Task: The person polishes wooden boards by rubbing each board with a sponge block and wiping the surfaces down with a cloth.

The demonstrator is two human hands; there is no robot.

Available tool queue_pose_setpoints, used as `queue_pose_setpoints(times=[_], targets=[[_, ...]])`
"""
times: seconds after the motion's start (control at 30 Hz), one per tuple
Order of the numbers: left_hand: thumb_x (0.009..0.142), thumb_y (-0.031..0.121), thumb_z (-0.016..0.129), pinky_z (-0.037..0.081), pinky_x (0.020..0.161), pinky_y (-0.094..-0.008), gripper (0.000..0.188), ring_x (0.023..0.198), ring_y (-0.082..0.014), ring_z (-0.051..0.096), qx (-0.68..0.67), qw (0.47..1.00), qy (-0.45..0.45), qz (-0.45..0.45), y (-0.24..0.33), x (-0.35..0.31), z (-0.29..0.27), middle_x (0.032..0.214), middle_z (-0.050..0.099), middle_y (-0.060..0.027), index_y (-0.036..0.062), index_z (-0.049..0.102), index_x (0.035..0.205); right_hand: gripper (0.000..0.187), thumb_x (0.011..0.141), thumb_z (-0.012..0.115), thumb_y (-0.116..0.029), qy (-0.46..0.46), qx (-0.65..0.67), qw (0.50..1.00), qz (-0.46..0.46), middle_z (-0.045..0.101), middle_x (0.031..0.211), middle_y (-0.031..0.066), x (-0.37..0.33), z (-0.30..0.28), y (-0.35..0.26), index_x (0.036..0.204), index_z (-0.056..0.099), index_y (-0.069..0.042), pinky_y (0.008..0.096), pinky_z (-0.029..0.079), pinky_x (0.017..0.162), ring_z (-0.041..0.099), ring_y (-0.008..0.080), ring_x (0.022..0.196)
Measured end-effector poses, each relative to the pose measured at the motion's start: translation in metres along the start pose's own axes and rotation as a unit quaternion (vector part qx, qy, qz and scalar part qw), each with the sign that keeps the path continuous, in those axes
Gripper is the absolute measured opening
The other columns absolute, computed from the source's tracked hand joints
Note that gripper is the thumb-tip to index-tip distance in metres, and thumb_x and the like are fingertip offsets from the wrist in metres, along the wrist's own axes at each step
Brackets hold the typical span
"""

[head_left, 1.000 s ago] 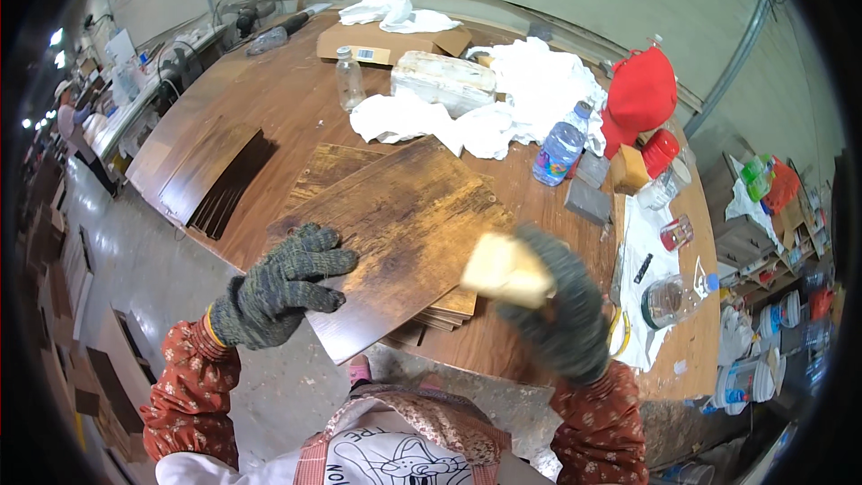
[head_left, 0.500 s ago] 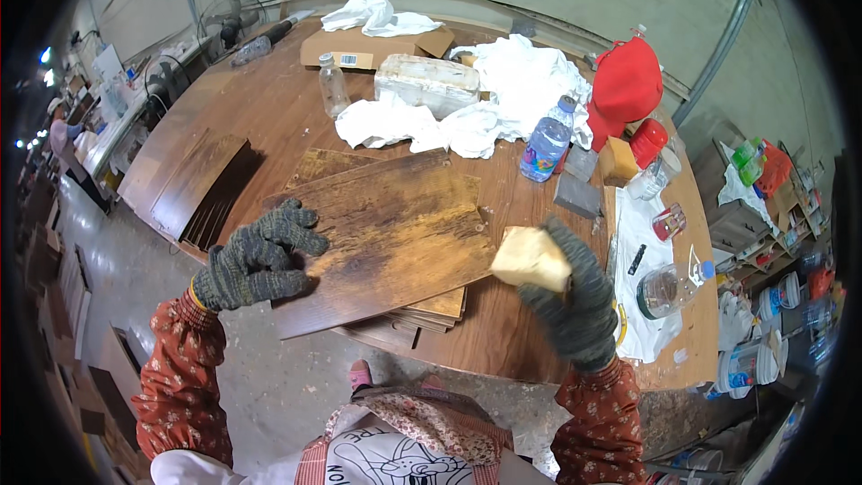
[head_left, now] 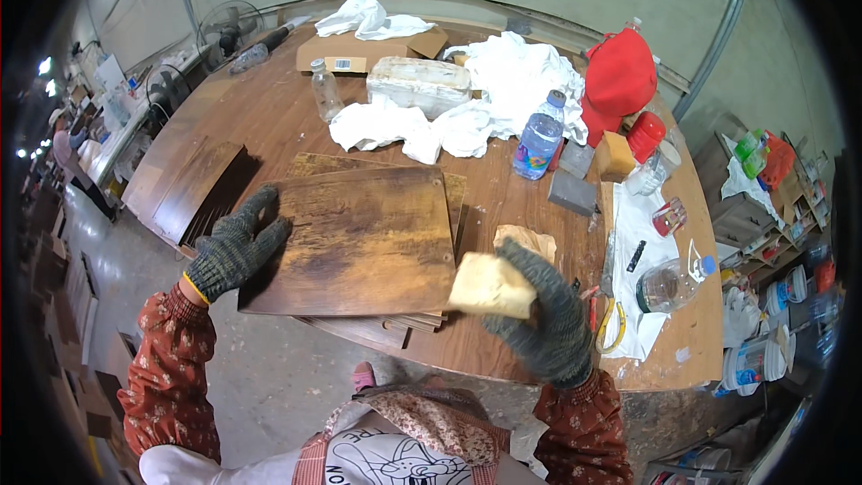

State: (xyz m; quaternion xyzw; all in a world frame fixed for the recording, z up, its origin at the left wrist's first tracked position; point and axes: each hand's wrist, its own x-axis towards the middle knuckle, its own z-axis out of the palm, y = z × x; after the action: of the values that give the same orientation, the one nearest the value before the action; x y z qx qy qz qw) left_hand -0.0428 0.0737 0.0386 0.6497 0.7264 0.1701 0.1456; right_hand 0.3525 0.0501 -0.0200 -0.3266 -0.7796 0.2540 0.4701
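Note:
A brown wooden board (head_left: 359, 238) with dark, streaky grain lies on a small stack of similar boards (head_left: 377, 330). My left hand (head_left: 235, 247), in a dark grey knitted glove, touches the board's left edge, its fingers stretched out and apart. In a matching glove, my right hand (head_left: 543, 323) is closed around a pale yellow sponge block (head_left: 492, 285). The block is at the board's right edge; whether it touches the wood I cannot tell. Behind the right hand lies a crumpled tan sheet (head_left: 528, 241), partly covered by the fingers.
More boards (head_left: 193, 189) are stacked at the left. White cloths (head_left: 512, 81), a plastic bottle (head_left: 541, 139), grey blocks (head_left: 573, 193) and a red cap (head_left: 620, 81) stand farther back. Yellow-handled scissors (head_left: 612, 325) and a clear jug (head_left: 664, 289) are at the right.
The board has turned and shifted left, its near edge now almost level. My left hand has come onto its edge. My right hand has moved left with the sponge block, uncovering the tan sheet.

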Motion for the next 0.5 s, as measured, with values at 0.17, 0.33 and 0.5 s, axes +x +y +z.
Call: queue_pose_setpoints(times=[0.17, 0.33, 0.5], targets=[[0.1, 0.033, 0.059, 0.047, 0.103, -0.0408, 0.052, 0.125, -0.0348, 0.059, -0.001, 0.992, 0.021, 0.126, 0.011, 0.028, 0.008, 0.134, 0.061, -0.0225, 0.002, 0.05, 0.142, 0.081, 0.079, 0.082, -0.023, -0.108, -0.013, 0.991, -0.074, 0.054, 0.141, 0.0188, -0.003, 0.004, -0.03, 0.147, 0.043, -0.002, 0.0437, 0.044, 0.109, 0.058, 0.0354, 0.124], [0.1, 0.034, 0.055, 0.044, 0.104, -0.0461, 0.05, 0.121, -0.0408, 0.056, 0.151, 0.952, 0.109, 0.241, 0.014, 0.043, 0.027, 0.131, 0.059, -0.0237, 0.0001, 0.054, 0.136, 0.074, 0.08, 0.08, -0.021, -0.115, -0.105, 0.985, -0.081, 0.056, 0.137, 0.0206, 0.007, 0.003, -0.034, 0.143, 0.046, 0.0, 0.0449, 0.047, 0.106, 0.06, 0.0355, 0.12], [0.101, 0.032, 0.053, 0.04, 0.107, -0.0491, 0.047, 0.122, -0.0421, 0.053, 0.138, 0.944, 0.128, 0.27, 0.014, 0.041, 0.031, 0.131, 0.058, -0.0246, -0.0006, 0.055, 0.135, 0.071, 0.077, 0.083, -0.019, 0.009, -0.094, 0.994, 0.049, 0.063, 0.122, 0.0219, 0.048, -0.02, 0.003, 0.137, 0.051, 0.003, 0.042, 0.055, 0.094, 0.067, 0.0341, 0.107]])
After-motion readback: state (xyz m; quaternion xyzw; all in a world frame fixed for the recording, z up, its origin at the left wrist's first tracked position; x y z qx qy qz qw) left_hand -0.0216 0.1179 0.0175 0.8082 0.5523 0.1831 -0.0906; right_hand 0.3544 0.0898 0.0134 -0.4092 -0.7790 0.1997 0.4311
